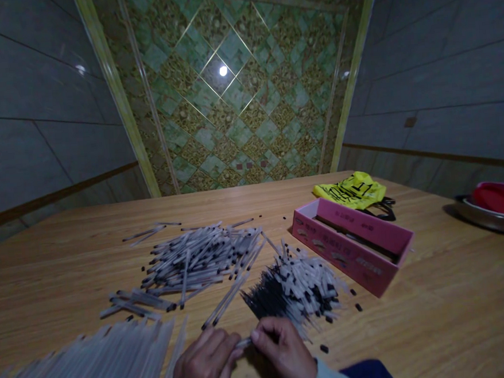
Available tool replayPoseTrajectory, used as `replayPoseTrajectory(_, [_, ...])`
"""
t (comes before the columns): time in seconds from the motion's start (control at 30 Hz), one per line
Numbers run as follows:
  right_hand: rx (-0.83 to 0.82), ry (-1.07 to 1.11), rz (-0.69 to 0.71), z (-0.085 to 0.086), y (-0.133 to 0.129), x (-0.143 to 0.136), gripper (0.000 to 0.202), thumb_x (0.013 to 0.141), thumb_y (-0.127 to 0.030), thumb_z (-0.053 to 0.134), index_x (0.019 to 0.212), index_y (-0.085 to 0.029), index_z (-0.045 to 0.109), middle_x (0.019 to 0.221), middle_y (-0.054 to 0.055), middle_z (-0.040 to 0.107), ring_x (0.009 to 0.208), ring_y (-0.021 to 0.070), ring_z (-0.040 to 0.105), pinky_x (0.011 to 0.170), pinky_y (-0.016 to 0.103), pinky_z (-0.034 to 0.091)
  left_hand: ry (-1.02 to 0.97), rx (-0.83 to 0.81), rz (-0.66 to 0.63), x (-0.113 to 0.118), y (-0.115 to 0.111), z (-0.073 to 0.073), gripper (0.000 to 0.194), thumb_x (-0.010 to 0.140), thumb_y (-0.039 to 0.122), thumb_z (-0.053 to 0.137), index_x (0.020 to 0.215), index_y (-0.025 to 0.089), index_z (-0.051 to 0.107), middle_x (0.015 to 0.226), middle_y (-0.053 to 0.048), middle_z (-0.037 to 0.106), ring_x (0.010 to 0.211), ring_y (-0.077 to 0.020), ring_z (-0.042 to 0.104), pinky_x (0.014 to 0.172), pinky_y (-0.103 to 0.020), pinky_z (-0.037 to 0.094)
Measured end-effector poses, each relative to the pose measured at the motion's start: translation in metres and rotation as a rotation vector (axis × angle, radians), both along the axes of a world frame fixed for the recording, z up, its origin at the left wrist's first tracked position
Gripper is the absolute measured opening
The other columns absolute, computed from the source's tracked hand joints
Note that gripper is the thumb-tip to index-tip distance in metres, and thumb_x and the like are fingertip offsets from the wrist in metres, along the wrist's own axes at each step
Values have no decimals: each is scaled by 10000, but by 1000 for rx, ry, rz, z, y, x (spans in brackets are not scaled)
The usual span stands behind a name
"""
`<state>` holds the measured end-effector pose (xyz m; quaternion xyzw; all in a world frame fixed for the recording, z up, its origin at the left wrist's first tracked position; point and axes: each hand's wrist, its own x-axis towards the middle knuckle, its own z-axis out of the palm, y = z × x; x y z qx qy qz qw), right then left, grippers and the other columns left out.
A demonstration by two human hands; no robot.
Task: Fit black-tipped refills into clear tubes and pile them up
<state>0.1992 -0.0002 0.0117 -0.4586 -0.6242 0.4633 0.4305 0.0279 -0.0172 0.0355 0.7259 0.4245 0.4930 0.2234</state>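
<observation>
Low in the middle of the view, my left hand (206, 362) and my right hand (284, 348) meet around a thin pen (244, 342). Both hands are closed, with thumb and fingers pinching it; most of its length is hidden by the left fingers. Just beyond the right hand lies a heap of short whitish pieces and dark pen refills (266, 297). A loose pile of see-through pens with dark ends (209, 255) spreads farther back. To the left of my left hand, many long see-through tubes (100, 366) lie side by side.
On the wooden table (59, 266) a long pink box (351, 248) stands open-topped at the right. Behind it lies a yellow bag (351, 190) with black print. A metal tray (491, 218) holds a red basin (501, 199) at the far right. Small black caps (324, 348) are scattered about.
</observation>
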Motion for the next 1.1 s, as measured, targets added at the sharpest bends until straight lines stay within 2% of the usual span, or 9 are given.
replayPoseTrajectory(0.23, [-61,117,50,-1,1,3,365,623,-449,699,702,-108,598,544,-37,452,510,77,363,465,197,261,0,-110,-44,-5,2,-10,109,737,234,611,725,296,700,623,-45,629,618,-202,543,565,-273,361])
replayPoseTrajectory(0.43, [-215,95,106,-9,2,0,428,773,-544,492,638,-139,520,466,-22,491,352,78,406,368,188,283,214,-74,-23,-6,4,-15,125,746,202,606,694,283,686,604,-34,613,592,-184,521,551,-277,306])
replayPoseTrajectory(0.57, [-39,30,5,-4,-1,1,253,719,-359,622,643,-121,578,560,-3,548,547,103,489,510,202,355,70,-102,-53,-7,5,-16,112,731,201,624,715,288,694,617,-39,618,614,-194,535,568,-270,334])
replayPoseTrajectory(0.67, [-47,70,18,-4,-1,0,235,639,-309,696,739,-126,587,612,-22,544,568,93,467,508,188,342,-24,-129,-62,-7,5,-15,103,729,216,626,696,290,690,622,-40,618,620,-198,543,573,-267,358])
replayPoseTrajectory(0.8, [-155,71,85,-8,-1,-2,321,785,-410,530,653,-120,564,492,-22,501,429,79,424,429,190,295,-47,-139,-63,-7,4,-14,96,728,228,627,681,287,685,610,-39,610,606,-193,537,562,-263,366])
replayPoseTrajectory(0.87, [-121,70,61,-7,-1,-2,292,777,-378,549,645,-119,576,500,-20,500,454,81,427,442,192,299,-23,-133,-57,-7,4,-14,97,729,224,626,687,287,688,608,-40,611,608,-194,536,564,-264,365])
replayPoseTrajectory(0.93, [-74,99,23,-4,-1,-1,222,678,-323,664,745,-120,603,571,-26,514,517,81,427,470,186,306,16,-115,-50,-8,4,-14,103,733,216,622,706,285,693,621,-43,621,626,-199,546,577,-268,367])
replayPoseTrajectory(1.0, [-101,118,29,-2,-2,-1,292,622,-332,706,792,-121,595,591,-32,509,518,79,416,461,184,302,83,-72,-41,-8,5,-14,114,739,203,614,729,283,695,631,-42,631,636,-198,556,585,-270,367])
replayPoseTrajectory(1.1, [-168,88,82,-3,-2,-2,292,703,-406,612,681,-116,576,522,-22,497,464,86,416,428,195,297,285,36,-10,-8,5,-14,122,748,187,604,754,280,683,635,-25,634,628,-180,565,579,-260,363])
